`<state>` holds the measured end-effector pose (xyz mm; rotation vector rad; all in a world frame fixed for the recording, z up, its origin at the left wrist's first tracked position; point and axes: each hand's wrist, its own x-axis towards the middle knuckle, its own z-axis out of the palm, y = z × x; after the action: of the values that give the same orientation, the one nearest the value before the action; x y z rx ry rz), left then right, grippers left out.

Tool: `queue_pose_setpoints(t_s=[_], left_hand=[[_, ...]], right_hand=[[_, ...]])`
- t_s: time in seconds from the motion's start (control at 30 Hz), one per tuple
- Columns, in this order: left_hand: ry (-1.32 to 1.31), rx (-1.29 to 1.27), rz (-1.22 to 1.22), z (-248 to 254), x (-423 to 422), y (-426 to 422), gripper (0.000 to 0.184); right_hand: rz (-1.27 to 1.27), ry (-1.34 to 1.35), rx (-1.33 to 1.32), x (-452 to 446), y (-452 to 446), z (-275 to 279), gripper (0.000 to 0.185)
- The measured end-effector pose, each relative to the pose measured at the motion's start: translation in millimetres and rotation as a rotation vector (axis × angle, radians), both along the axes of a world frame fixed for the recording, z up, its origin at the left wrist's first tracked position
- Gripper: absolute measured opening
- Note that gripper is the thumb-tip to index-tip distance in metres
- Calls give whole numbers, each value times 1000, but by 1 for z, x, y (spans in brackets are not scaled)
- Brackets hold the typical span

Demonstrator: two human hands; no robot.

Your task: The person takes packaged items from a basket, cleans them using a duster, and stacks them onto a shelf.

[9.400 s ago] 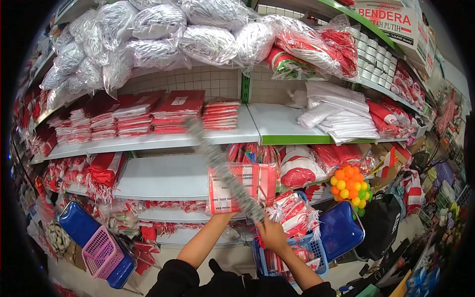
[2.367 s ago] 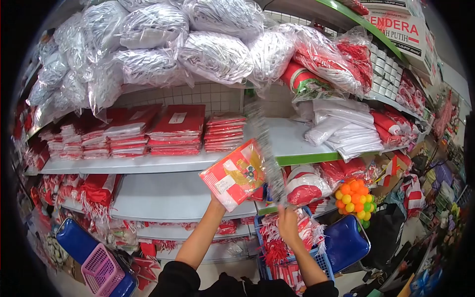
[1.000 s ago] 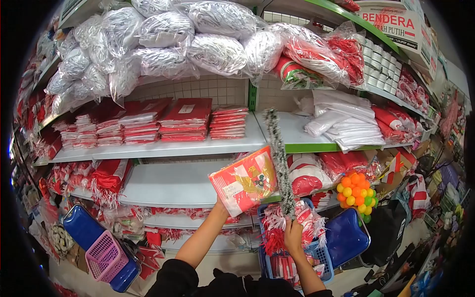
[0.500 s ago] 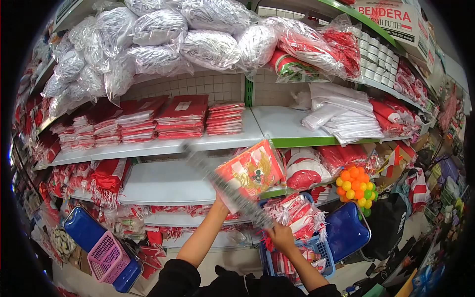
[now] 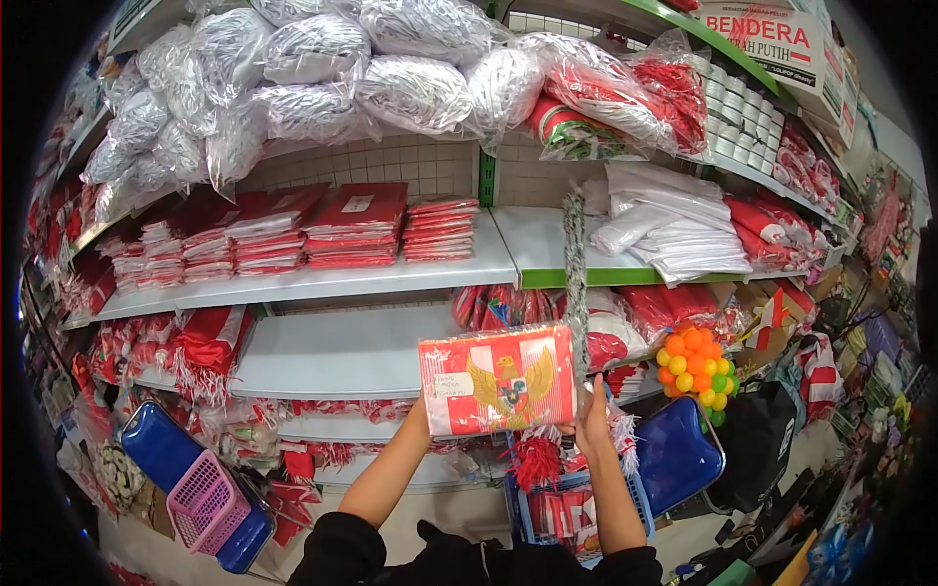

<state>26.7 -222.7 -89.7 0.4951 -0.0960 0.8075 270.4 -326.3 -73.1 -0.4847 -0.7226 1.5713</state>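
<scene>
Evidently, the left hand [image 5: 420,417] grips the red-and-white packet [image 5: 498,381] at its lower left corner, in front of the shelves [image 5: 337,356]; the right hand [image 5: 592,427] closes round the grey duster [image 5: 575,264] beside it. Sound handling, I judge, means packet level, corner supported, no creasing.

Flat packet [image 5: 498,379], red/white w/ fine stripes, was in clear plastic wrap; gold eagle emblem w/ small shield just R of ctr, white label w/ handwriting on L side, lettering too small to read for sure. It was held up above & slightly L of the blue basket [image 5: 524,508], front toward cam., approx. level, R end a touch higher. Duster [image 5: 575,264], grey, fluffy, speckled, stood nearly vert. above same basket, tip up, handle mostly hidden.
</scene>
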Motion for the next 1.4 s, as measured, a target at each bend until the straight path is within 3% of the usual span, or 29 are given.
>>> queue_pose_setpoints(t_s=[0.1,0.13,0.23,0.33,0.43,0.57,0.67,0.7,0.77,0.97,1.2,1.3,1.4], left_hand=[[67,24,-27,-3,1,1,55],[105,32,-38,-6,0,2,55],[356,33,-23,-32,-4,16,54],[855,-205,175,-59,-9,31,54],[874,-394,540,-93,-6,25,39],[626,-132,261,-83,26,-7,31],[397,-116,109,-44,50,-34,31],[343,-119,82,-40,50,-37,31],[266,-113,55,-39,40,-44,31],[193,-138,9,-57,9,-61,33],[175,-109,64,-39,3,-50,34],[171,-88,82,-26,4,-43,35],[163,-73,82,-18,8,-40,35]], right_hand=[[-302,-288,-151,-16,4,8,39],[-277,-433,-63,-13,5,7,44],[-231,-630,-126,-9,3,24,41],[-280,-650,-8,-6,8,21,40],[-486,-1097,94,-10,23,9,46],[-459,-1348,149,-52,14,39,40],[-497,-1284,472,-86,25,-2,37],[-489,-1454,513,-96,21,-11,37],[-294,-1444,437,-113,6,-10,41],[-267,-1599,519,-129,-20,-15,57],[-273,-1939,499,-90,-45,-33,41],[-370,-2007,372,-53,-37,-40,39],[-625,-1846,196,-36,-28,-29,37]])
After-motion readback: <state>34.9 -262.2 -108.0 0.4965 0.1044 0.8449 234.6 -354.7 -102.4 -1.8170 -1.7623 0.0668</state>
